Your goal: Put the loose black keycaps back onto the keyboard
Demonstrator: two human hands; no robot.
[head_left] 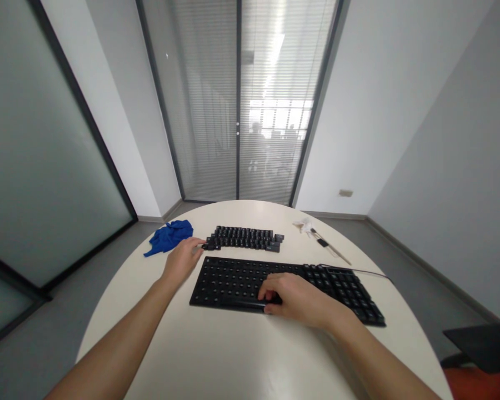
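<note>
A black keyboard [233, 280] lies on the round table; its left and middle parts show bare sockets, while keys remain on the right part. Behind it, loose black keycaps [245, 238] stand in rows. My left hand [183, 260] is at the left end of these keycaps, its fingertips together at a small dark keycap. Over the keyboard's front middle edge is my right hand [289, 297], with fingers curled and the thumb at the front edge; whatever lies between its fingers is hidden.
A crumpled blue cloth [170, 236] lies at the table's back left. At the back right are a thin brush-like tool [331, 246] and a white tissue [304, 225]. The keyboard's cable [370, 271] runs to the right edge. A chair [483, 347] stands beyond.
</note>
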